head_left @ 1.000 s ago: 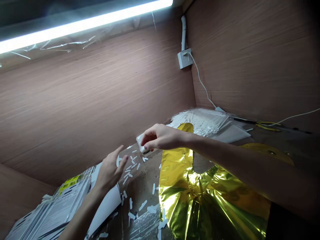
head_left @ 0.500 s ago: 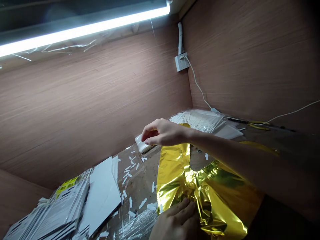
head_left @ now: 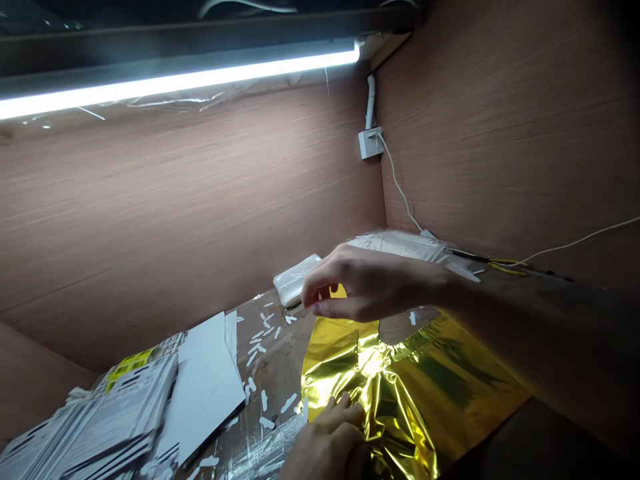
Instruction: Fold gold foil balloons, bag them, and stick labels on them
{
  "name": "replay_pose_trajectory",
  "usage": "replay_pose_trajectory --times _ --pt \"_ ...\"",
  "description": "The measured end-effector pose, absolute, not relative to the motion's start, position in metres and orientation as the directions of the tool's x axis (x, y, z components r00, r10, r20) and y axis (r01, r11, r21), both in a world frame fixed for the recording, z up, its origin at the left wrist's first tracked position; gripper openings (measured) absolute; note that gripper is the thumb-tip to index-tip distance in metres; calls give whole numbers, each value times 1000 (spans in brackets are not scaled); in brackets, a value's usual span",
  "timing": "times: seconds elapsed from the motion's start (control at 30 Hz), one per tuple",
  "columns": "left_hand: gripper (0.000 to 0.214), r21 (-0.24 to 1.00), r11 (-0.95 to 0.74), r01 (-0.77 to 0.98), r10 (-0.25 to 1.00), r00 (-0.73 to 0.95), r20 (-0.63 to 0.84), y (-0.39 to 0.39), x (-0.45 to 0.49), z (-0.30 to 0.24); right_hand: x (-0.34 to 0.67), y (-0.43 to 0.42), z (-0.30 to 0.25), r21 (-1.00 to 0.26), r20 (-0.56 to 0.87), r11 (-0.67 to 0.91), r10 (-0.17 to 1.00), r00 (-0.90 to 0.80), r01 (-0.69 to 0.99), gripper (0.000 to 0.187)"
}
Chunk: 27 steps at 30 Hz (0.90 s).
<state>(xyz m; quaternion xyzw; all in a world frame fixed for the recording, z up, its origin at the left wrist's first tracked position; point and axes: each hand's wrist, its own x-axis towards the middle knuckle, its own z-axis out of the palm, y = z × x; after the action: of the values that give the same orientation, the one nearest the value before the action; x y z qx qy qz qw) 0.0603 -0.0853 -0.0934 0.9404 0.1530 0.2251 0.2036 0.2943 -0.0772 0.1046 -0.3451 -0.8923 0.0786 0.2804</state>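
Foil (head_left: pixel 407 393) on desk (head_left: pixel 285 363), short of its far corner, below unclenched right grip (head_left: pixel 360 283); left grip (head_left: pixel 330 437) touching foil, closure indeterminate.

Workshop nook, seemingly: plywood walls (head_left: pixel 190 220), tube light (head_left: pixel 200 79), scrap-strewn bench (head_left: pixel 278 365).

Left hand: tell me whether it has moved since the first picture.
Yes. Against the wall socket, the left hand has shifted right and lower in view, onto the gold foil.
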Motion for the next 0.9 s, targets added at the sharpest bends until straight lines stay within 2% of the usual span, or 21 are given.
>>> replay_pose_trajectory --times 0.07,0.1,0.2,0.27,0.33,0.37,0.47,0.53,0.63,0.7,0.83,0.9 --pt "16 514 -794 325 524 794 307 -81 50 -74 295 -74 101 -322 329 724 689 -645 609 21" --pt "17 548 -731 407 612 746 263 -77 44 -66 295 -72 98 -326 259 710 702 -664 624 29" --pt "33 691 -472 547 821 559 118 -61 23 -53 287 -74 74 -315 130 687 714 -688 655 81" --pt "40 782 -340 523 879 473 66 -49 10 -52 274 -80 46 -257 168 681 730 -662 686 106" --pt "43 825 -285 489 891 453 39 -42 -2 -52 258 -87 12 -164 251 642 761 -598 749 113" --pt "44 832 -276 481 886 463 26 -41 -7 -51 251 -89 -4 -131 300 594 787 -539 794 104" --pt "44 817 -299 493 850 526 -7 -44 -18 -47 241 -85 -30 -125 291 481 854 -432 868 39" --pt "43 770 -345 537 836 548 -7 -50 -23 -42 247 -75 -24 -115 236 462 873 -428 879 21" --pt "41 689 -373 621 855 518 -4 -58 -29 -35 264 -57 13 -35 245 471 859 -449 882 20" --pt "43 692 -358 626 871 492 6 -61 -33 -34 271 -45 41 49 221 481 849 -480 875 22" --pt "52 728 -418 544 849 518 101 -61 -38 -49 260 -8 70 84 -12 452 892 -452 888 19" --pt "83 683 -511 522 808 562 174 -59 -37 -64 250 17 67 75 -78 445 895 -440 892 16"
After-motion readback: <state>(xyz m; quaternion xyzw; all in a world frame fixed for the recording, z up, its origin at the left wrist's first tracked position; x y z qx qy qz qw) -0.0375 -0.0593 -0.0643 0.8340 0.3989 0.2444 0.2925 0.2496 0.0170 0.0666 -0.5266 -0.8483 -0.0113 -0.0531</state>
